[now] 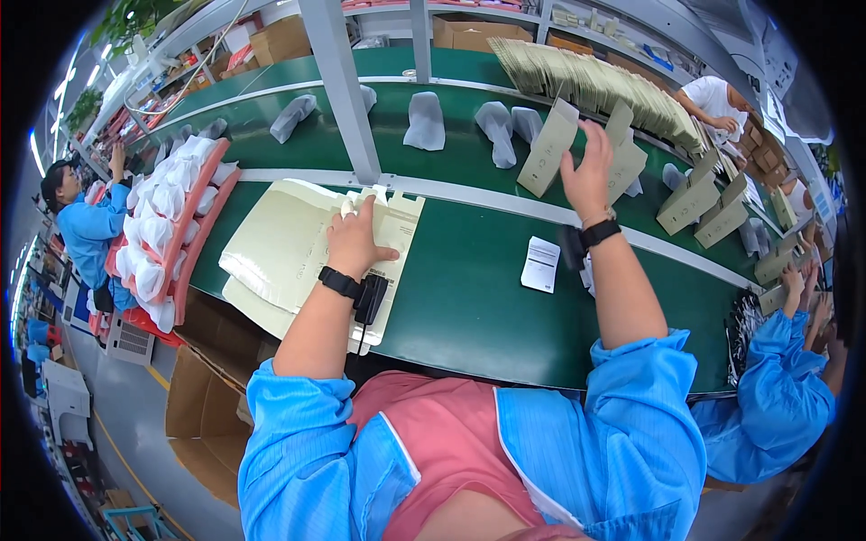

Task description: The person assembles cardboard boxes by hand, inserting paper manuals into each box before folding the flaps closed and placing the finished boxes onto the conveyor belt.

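Observation:
My left hand (356, 239) lies with fingers spread on a stack of flat cream cartons (280, 236) at the left of the green table. Something white shows at its fingertips. My right hand (588, 176) is raised over the belt, fingers apart and apparently holding nothing. It is beside a standing cream carton (548, 149), its thumb close to the carton's edge; whether they touch I cannot tell. Another upright carton (625, 167) stands just right of that hand. Both wrists wear black straps. A printed white slip (540, 264) lies on the table below my right hand.
Several grey-wrapped items (424, 122) sit along the green belt. A row of flat cartons (595, 77) leans at the back. A metal post (341, 90) rises ahead. Pink trays of white-wrapped items (167, 216) stand left. Co-workers (767, 397) work on both sides.

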`<state>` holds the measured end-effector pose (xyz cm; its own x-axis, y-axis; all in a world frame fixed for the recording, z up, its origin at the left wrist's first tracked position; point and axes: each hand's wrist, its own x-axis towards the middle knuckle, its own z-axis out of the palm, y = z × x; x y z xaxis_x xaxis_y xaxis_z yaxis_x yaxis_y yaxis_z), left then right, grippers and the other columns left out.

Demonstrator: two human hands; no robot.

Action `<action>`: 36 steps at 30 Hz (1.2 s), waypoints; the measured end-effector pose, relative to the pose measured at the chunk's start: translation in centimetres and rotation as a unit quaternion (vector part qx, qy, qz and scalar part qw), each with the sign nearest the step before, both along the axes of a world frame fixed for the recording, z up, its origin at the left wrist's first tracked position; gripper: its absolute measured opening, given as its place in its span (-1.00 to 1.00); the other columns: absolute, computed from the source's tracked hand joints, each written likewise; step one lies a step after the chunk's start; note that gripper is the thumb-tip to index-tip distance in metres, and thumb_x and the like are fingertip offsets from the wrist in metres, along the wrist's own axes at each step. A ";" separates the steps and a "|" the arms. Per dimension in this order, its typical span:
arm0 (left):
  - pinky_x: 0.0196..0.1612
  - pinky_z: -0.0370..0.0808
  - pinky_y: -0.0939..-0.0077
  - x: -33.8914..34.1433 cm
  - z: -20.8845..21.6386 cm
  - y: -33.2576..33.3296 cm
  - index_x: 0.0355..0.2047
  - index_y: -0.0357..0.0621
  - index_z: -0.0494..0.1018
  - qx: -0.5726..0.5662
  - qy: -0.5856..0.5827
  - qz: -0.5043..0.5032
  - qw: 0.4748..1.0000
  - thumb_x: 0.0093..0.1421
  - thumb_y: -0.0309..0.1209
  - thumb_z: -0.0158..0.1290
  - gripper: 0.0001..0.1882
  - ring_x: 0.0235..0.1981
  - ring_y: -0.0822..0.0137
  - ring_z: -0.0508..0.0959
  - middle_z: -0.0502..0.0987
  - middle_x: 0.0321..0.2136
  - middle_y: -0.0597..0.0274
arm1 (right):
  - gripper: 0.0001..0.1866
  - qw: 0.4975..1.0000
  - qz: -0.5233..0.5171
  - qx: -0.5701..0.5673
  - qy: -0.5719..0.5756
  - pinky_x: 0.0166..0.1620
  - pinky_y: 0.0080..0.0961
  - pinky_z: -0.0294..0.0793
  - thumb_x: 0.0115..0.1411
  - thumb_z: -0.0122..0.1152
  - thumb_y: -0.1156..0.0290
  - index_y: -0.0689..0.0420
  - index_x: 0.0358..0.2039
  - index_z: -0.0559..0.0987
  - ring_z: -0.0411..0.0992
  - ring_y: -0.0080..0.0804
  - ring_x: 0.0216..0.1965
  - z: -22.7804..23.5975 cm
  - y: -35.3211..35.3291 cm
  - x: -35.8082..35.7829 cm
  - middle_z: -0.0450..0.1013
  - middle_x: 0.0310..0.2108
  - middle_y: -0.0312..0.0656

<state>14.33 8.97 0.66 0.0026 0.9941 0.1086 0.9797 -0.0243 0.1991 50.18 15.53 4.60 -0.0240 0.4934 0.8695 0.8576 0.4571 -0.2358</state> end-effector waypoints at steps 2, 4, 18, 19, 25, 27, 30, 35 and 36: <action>0.00 0.39 0.14 0.3 0.2 0.0 0.21 0.12 0.11 -0.014 -0.002 0.006 1.000 -0.46 -0.10 0.46 0.17 -0.01 -0.16 0.37 0.43 -0.10 -0.13 | -0.52 0.999 0.030 -0.015 0.017 0.18 -0.27 0.17 0.00 0.17 0.54 0.13 -0.01 0.36 0.18 -0.03 0.11 -1.0 -1.8 -1.6 0.21 0.04 -0.02; -0.04 0.42 0.20 1.2 0.9 0.1 0.21 0.09 0.10 -0.023 0.005 0.010 1.000 -0.37 -0.16 0.44 0.11 -0.03 -0.06 0.41 0.44 -0.09 -0.09 | -0.49 0.984 0.131 -0.123 -0.011 0.13 -0.25 0.25 -0.01 0.16 0.57 0.15 0.01 0.34 0.20 -0.07 0.10 -2.4 -3.7 -3.3 0.18 0.07 -0.04; 0.00 0.38 0.41 4.7 8.2 -2.1 -0.03 -0.17 0.34 0.032 -0.687 -0.243 0.684 0.07 -0.42 0.20 -0.55 -0.09 0.34 0.45 0.44 -0.05 0.11 | -0.46 0.724 0.448 -0.370 0.373 0.03 -0.50 0.33 0.19 0.14 0.41 0.21 0.15 0.20 0.34 -0.40 -0.01 1.3 -9.6 -10.1 0.35 0.00 -0.13; 0.02 0.35 0.41 5.3 8.4 -2.3 -0.03 -0.16 0.34 0.093 -0.663 -0.271 0.691 0.07 -0.41 0.20 -0.56 -0.08 0.35 0.43 0.42 -0.03 0.10 | -0.46 0.783 0.447 -0.321 0.290 0.05 -0.48 0.31 0.20 0.12 0.42 0.19 0.16 0.18 0.32 -0.39 0.02 1.9 -10.0 -10.3 0.32 0.03 -0.12; 0.14 0.22 0.40 8.3 9.1 -3.6 -0.01 -0.15 0.33 0.242 -0.645 -0.275 0.671 0.07 -0.32 0.21 -0.51 0.07 0.29 0.34 0.32 0.09 0.07 | -0.37 0.825 0.478 -0.195 0.229 0.18 -0.35 0.16 0.21 0.11 0.35 0.10 0.22 0.07 0.17 -0.32 0.17 2.0 -12.0 -12.1 0.18 0.17 -0.11; 0.16 0.18 0.37 7.9 9.6 -3.6 0.02 -0.15 0.30 0.188 -0.615 -0.343 0.684 0.06 -0.29 0.20 -0.47 0.11 0.25 0.30 0.28 0.12 0.05 | -0.34 0.809 0.491 -0.177 0.270 0.20 -0.35 0.13 0.19 0.15 0.33 0.12 0.22 0.07 0.15 -0.31 0.18 1.7 -12.2 -12.3 0.16 0.17 -0.10; 0.21 0.12 0.31 7.8 9.8 -3.8 0.07 -0.14 0.24 0.079 -0.541 -0.467 0.695 0.05 -0.24 0.20 -0.38 0.20 0.16 0.22 0.20 0.17 0.00 | -0.29 0.770 0.515 -0.139 0.349 0.23 -0.34 0.08 0.14 0.22 0.27 0.15 0.20 0.08 0.11 -0.29 0.21 1.8 -12.3 -12.3 0.12 0.18 -0.07; 0.27 -0.02 0.19 11.2 7.4 -4.5 0.17 -0.13 0.09 0.211 -0.597 -0.478 0.609 0.06 -0.23 0.14 -0.28 0.27 0.03 0.08 0.07 0.23 -0.06 | -0.11 0.667 0.577 -0.162 0.442 0.24 -0.33 0.06 0.12 0.22 0.05 0.12 0.28 -0.04 0.05 -0.29 0.25 1.8 -12.2 -11.5 0.05 0.24 -0.09; 0.27 0.00 0.20 11.8 6.9 -4.5 0.19 -0.14 0.05 0.284 -0.559 -0.432 0.648 0.07 -0.23 0.11 -0.27 0.25 0.04 0.12 0.05 0.23 -0.06 | -0.09 0.662 0.568 -0.190 0.451 0.24 -0.33 0.06 0.12 0.21 0.02 0.11 0.29 -0.06 0.04 -0.29 0.25 1.5 -12.3 -11.1 0.02 0.25 -0.10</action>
